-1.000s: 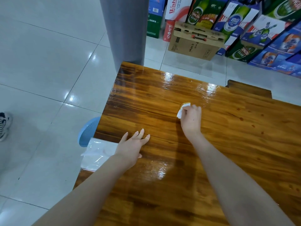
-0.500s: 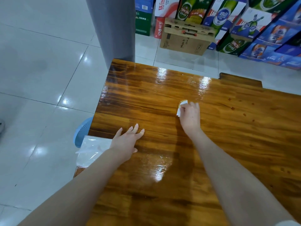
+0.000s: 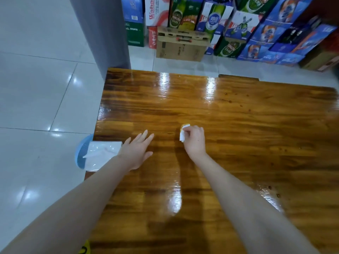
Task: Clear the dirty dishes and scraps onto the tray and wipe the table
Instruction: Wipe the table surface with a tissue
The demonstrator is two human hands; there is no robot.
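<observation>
**A person presses a wad of paper to a glossy wooden bench**

Seen from above, two bare forearms reach forward over a varnished brown bench (image 3: 238, 136) that shines with streaks of reflected light.

The right grip (image 3: 194, 142) is clenched around a small wad of white paper (image 3: 183, 134), with the fingers curled over it and the knuckles facing up. The wad pokes out from the grip's left side and rests on the wood. Its far tip is stained yellow-orange.

The left grip (image 3: 136, 152) is released. It lies palm down on the bench, just to the left of the right grip and a little nearer the person. Its fingers are straight and spread, pointing away from the person, and it holds nothing.

Just left of the left grip, at the bench's edge, sits a white plastic-wrapped pack (image 3: 102, 153), partly hidden by the wrist. Beyond that edge and lower down, a round pale blue container (image 3: 80, 155) stands on the white tiled floor (image 3: 36, 92).

Far ahead of both grips, past the bench's far edge, a grey pillar (image 3: 104, 30) rises on the left. To its right a brown cardboard box (image 3: 180, 46) sits on the floor in front of stacked beer cartons (image 3: 266, 33) printed in blue and green. A narrow strip of dark wood (image 3: 238, 77) shows just behind the far edge. Small dark specks dot the wood to the right of the right grip.
</observation>
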